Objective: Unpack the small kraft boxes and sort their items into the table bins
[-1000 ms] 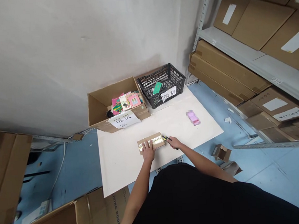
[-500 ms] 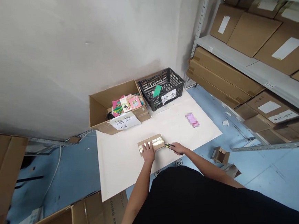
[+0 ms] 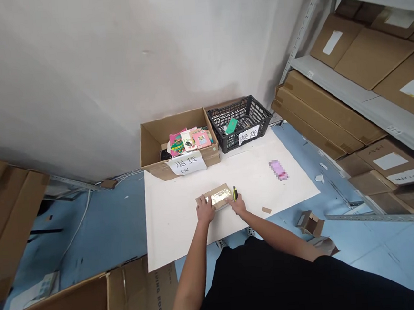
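My left grip [image 3: 205,209] is spread on the flat, shiny-taped brown cardboard box [image 3: 219,195] under it. My right grip [image 3: 237,203], closed round a thin black-and-yellow cutter [image 3: 235,193], touches the box's end. From here, I guess I'm steadying the box; moving next calls for minding the cutter.

Fairly bright lt, soft shadow on wall [image 3: 131,60], glare on pkg [image 3: 218,195], wide-angle edge distort.

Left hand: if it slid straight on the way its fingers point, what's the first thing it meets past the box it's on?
The left hand would likely cross the box, then bare table, and meet the carton's front wall. Exact spot unclear from one view.
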`<state>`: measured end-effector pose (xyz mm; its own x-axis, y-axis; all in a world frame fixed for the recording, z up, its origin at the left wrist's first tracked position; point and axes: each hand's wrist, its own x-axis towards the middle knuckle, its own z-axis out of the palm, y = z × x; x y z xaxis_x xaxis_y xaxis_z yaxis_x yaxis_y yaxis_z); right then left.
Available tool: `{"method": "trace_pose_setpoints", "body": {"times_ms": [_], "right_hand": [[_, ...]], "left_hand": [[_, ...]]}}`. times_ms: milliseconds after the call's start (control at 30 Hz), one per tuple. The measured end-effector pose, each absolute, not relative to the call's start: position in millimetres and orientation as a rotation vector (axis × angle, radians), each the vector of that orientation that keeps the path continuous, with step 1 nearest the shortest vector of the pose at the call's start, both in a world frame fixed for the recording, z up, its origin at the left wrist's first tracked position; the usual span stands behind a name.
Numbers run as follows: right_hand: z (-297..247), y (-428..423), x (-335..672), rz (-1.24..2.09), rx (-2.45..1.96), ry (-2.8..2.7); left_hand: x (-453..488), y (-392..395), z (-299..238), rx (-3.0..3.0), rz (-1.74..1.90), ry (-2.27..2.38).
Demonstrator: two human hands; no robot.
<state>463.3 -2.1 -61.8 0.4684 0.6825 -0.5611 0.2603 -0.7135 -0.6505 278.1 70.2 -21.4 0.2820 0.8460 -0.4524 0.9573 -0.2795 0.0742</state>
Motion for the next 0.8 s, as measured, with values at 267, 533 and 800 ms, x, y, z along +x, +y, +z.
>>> {"method": "trace_pose_setpoints", "body": {"times_ms": [267, 533, 800], "right_hand": [[-36, 98, 455, 0.969, -2.441, -1.062], [-41, 41, 444, 0.974, -2.318, -0.989], [-65, -13, 420, 1.106, -2.457, -0.959]], "left_hand": [[241, 32, -24, 2.266, -0.418, 1.544], [216, 102, -29, 2.558, -0.306, 1.118], [231, 108, -69, 2.673, -0.283, 0.854]]}}
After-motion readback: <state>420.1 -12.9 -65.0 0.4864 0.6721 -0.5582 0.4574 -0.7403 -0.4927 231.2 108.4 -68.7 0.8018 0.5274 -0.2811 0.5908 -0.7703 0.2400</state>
